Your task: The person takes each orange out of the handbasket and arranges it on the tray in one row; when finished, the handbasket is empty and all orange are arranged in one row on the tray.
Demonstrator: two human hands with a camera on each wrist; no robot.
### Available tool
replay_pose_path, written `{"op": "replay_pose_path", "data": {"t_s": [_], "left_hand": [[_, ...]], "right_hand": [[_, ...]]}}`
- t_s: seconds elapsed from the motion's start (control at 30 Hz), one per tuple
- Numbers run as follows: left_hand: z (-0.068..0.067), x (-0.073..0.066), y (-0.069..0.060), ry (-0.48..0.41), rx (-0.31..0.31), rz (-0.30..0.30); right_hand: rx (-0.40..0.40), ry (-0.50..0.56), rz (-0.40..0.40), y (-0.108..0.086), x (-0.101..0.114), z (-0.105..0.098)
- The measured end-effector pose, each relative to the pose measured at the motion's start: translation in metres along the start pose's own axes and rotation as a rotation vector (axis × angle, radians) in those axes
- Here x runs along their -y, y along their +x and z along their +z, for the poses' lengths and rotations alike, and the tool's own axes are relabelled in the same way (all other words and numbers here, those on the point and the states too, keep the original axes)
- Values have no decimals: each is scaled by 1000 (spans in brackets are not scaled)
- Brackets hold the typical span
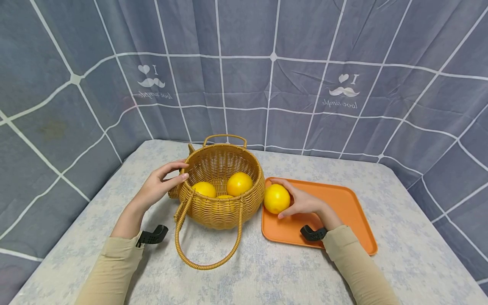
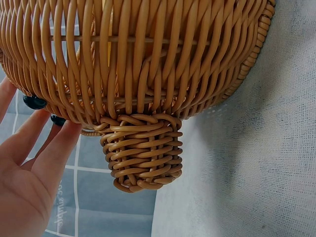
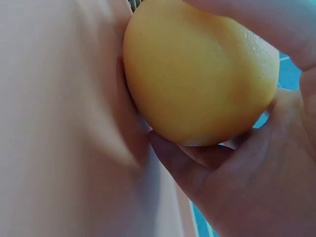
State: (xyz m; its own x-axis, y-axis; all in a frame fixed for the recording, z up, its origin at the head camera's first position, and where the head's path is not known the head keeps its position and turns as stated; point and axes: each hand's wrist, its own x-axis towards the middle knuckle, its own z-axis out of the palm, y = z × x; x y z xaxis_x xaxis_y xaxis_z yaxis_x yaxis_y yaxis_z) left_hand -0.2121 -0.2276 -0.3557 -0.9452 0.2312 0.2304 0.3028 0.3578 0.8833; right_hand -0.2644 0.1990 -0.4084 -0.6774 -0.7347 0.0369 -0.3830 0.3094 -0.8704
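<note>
A wicker basket (image 1: 219,212) stands left of the middle of the table, with several oranges inside, one orange (image 1: 239,184) showing most fully. My left hand (image 1: 162,184) touches the basket's left rim with fairly straight fingers and thumb. In the left wrist view, fingers of that hand (image 2: 37,170) reach the wicker wall beside a woven stub (image 2: 142,153); two black round beads show near them. Over the left end of an orange tray (image 1: 335,199), my right hand (image 1: 303,201) grips another orange (image 1: 276,198) between thumb and fingers. The right wrist view shows this orange close to the tray surface.
One basket handle (image 1: 207,267) hangs down toward the front of the table; the other handle (image 1: 225,135) stands up at the back. A grey-blue curtain (image 1: 244,84) with white lines encloses the far side and flanks of the cloth-covered table (image 1: 274,275).
</note>
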Motion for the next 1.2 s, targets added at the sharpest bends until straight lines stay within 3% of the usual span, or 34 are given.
{"op": "replay_pose_path", "data": {"t_s": [0.43, 0.77, 1.2], "left_hand": [[0, 0, 0, -3, -2, 6], [0, 1, 0, -12, -2, 4], [0, 1, 0, -10, -4, 2]], "right_hand": [[-12, 39, -53, 3, -3, 5], [-4, 67, -23, 3, 0, 5], [-41, -31, -8, 0, 2, 2]]}}
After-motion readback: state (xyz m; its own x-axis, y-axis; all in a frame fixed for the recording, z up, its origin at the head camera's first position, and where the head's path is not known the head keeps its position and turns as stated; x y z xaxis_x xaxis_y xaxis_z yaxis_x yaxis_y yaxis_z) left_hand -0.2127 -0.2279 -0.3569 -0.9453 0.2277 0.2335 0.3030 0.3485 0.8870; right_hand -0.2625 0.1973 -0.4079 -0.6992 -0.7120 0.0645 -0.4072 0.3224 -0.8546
